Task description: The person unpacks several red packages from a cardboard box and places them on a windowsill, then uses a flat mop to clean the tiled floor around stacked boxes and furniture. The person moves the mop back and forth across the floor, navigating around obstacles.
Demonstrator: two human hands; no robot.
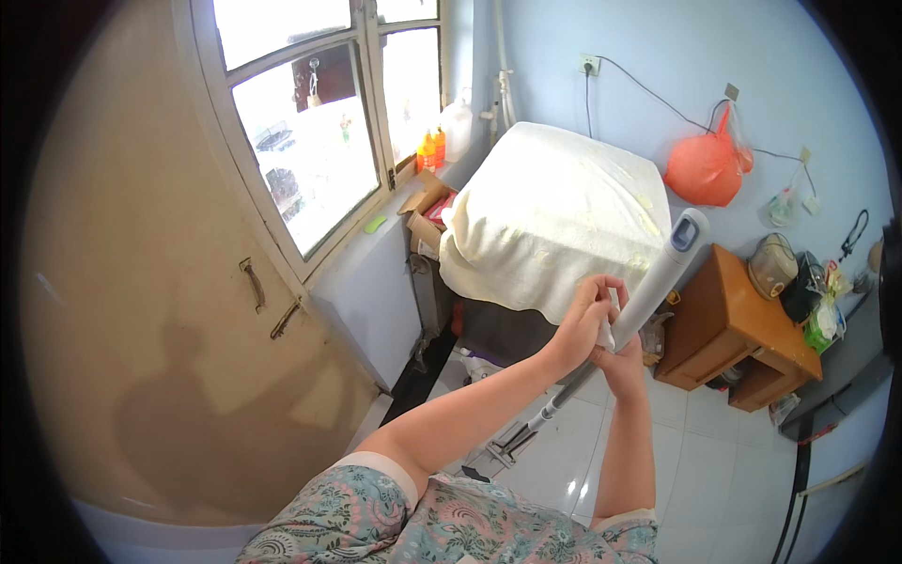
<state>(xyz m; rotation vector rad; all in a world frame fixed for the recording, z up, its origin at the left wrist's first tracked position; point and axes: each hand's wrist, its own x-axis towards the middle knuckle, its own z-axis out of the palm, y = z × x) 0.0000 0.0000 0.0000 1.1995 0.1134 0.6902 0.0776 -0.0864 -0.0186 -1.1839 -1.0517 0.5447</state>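
A mop with a thick light-grey handle (660,273) slants across in front of me, its top end at the upper right. Its thinner pole runs down to a flat frame (503,455) by the floor. My right hand (622,365) is closed around the lower part of the thick grip. Just above it, my left hand (587,320) has its fingers bent beside the handle. A small white wad (609,333) shows between that hand's fingers and the handle; whether it is cloth or paper I cannot tell.
A bulky thing under a cream cloth (564,207) stands ahead. To its left are a cardboard box (427,230) and orange bottles (432,150) by the window. A brown wooden cabinet (700,320) stands right, below a hanging red bag (705,174). White tiled floor (686,461) lies below.
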